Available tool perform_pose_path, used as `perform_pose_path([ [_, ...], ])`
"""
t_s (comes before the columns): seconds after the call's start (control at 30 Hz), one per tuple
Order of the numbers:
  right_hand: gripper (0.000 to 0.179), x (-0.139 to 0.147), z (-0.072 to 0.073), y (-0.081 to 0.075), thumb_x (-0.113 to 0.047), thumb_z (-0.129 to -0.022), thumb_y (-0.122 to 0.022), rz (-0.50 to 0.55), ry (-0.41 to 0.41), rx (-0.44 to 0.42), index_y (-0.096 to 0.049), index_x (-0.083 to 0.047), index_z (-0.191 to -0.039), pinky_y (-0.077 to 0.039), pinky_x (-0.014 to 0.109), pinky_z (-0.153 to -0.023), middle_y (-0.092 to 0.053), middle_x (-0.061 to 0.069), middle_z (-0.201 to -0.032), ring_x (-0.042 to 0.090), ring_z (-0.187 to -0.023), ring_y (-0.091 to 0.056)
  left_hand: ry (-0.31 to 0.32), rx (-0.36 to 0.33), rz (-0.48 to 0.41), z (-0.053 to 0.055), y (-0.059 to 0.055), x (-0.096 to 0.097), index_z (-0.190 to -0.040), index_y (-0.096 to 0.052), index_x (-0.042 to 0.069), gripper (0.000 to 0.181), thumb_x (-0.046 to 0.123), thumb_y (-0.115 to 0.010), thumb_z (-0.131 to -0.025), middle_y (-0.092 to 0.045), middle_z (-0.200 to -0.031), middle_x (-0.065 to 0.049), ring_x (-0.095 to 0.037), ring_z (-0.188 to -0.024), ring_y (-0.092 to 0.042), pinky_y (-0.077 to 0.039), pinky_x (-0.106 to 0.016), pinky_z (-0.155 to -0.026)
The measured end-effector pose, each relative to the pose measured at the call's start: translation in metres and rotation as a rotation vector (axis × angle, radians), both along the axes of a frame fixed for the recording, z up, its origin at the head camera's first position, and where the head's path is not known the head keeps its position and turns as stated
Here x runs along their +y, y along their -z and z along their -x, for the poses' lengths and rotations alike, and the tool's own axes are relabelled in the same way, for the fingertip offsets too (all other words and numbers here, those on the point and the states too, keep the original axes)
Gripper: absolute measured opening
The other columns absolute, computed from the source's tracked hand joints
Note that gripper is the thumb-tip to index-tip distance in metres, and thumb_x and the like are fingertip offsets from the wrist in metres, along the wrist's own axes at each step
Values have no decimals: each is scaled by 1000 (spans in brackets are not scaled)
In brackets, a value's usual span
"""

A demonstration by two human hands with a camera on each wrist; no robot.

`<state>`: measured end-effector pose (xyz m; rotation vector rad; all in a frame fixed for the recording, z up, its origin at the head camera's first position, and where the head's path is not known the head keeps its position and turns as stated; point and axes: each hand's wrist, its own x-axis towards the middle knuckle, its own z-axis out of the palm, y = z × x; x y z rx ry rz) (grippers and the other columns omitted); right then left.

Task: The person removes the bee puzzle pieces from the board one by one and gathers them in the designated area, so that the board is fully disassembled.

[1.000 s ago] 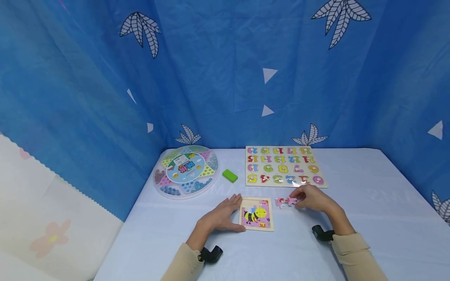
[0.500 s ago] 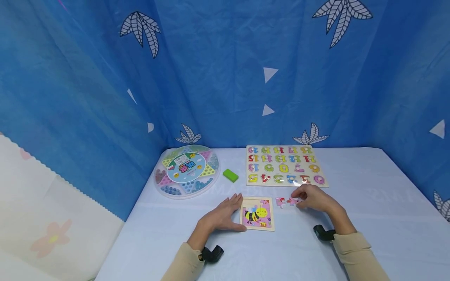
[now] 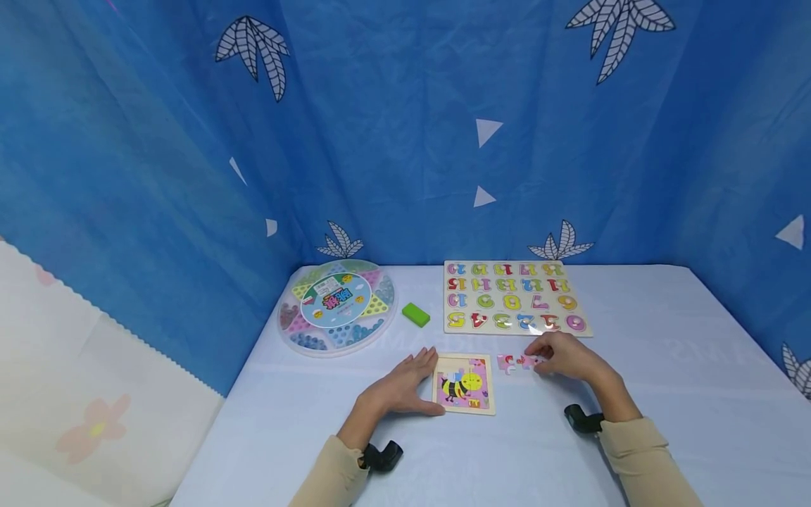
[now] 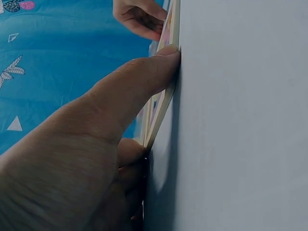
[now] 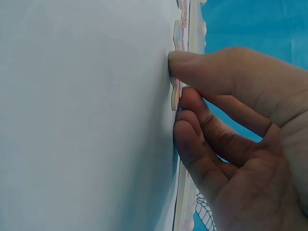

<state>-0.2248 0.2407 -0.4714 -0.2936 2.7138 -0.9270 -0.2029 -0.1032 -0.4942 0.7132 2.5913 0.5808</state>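
In the head view my left hand lies with spread, fairly straight fingers along the left side of a small wooden bee puzzle board. Its thumb touches the board's near edge, which the left wrist view shows close up. A yellow and black bee fills most of the board, with bare wood along its top left. My right hand pinches a pink jigsaw piece by its edges between thumb and fingers, low over the table. Another pink jigsaw piece lies just left of it. The fingers partly hide the held piece.
Behind the hands lies a wooden number puzzle board with colourful numerals. A green block sits to its left, beside a round Chinese checkers set holding marbles. Blue curtains stand behind the white table.
The view shifts very slightly. Both hands stay in the same places, the left at the bee board and the right at the pink jigsaw piece.
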Motion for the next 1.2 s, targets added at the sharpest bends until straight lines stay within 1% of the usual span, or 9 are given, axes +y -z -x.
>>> perform_pose_path([
  [0.2, 30, 1, 0, 0, -7, -75, -81, -5, 5, -9, -72, -6, -104, -58, 38, -83, -69, 3, -98, 17, -87, -56, 0, 5, 5, 0, 1, 1, -156, -20, 14, 105, 59, -72, -78, -15, -165, 3, -15, -153, -10, -14, -40, -126],
  [0.47, 36, 2, 0, 1, -10, -74, -82, -8, 15, -28, -71, -5, -108, -55, 33, -80, -65, 3, -95, 18, -86, -54, -2, 2, -7, -2, 0, 1, -156, -21, 13, 105, 59, -73, -77, -15, -165, 2, -15, -153, -10, -13, -39, -126],
  [0.73, 38, 0, 0, -4, -11, -75, -82, 14, 14, 3, -69, -4, -110, -54, 31, -79, -65, 4, -95, 18, -86, -53, -2, 6, -9, -1, -2, 1, -156, -20, 13, 104, 59, -72, -78, -14, -165, 2, -15, -154, -9, -12, -39, -126],
  [0.87, 38, -5, -1, -6, -13, -75, -83, 25, 13, 12, -70, -4, -109, -53, 30, -78, -65, 3, -95, 18, -85, -54, -5, 12, -13, 0, -1, 1, -156, -20, 13, 104, 59, -72, -78, -15, -165, 2, -15, -154, -9, -12, -39, -126],
  [1.0, 37, -12, -1, -6, -15, -74, -84, 18, -9, 19, -71, -6, -108, -53, 26, -74, -66, 1, -93, 16, -83, -54, 1, 14, -13, -2, 2, 0, -156, -21, 13, 105, 59, -73, -77, -15, -165, 2, -16, -153, -10, -13, -40, -126],
  [1.1, 35, -17, -1, -6, -15, -75, -83, 8, -39, 40, -71, -7, -107, -51, 22, -70, -66, 0, -91, 15, -81, -53, 3, 12, -12, -2, 3, -1, -156, -20, 13, 105, 59, -72, -78, -14, -165, 2, -16, -153, -9, -13, -40, -126],
  [1.2, 34, -23, 1, -8, -14, -75, -83, 10, -65, 61, -72, -6, -106, -51, 21, -69, -66, 0, -91, 15, -81, -53, 6, 22, -10, -1, 3, -1, -156, -20, 13, 105, 60, -71, -78, -14, -165, 2, -16, -153, -9, -13, -40, -126],
])
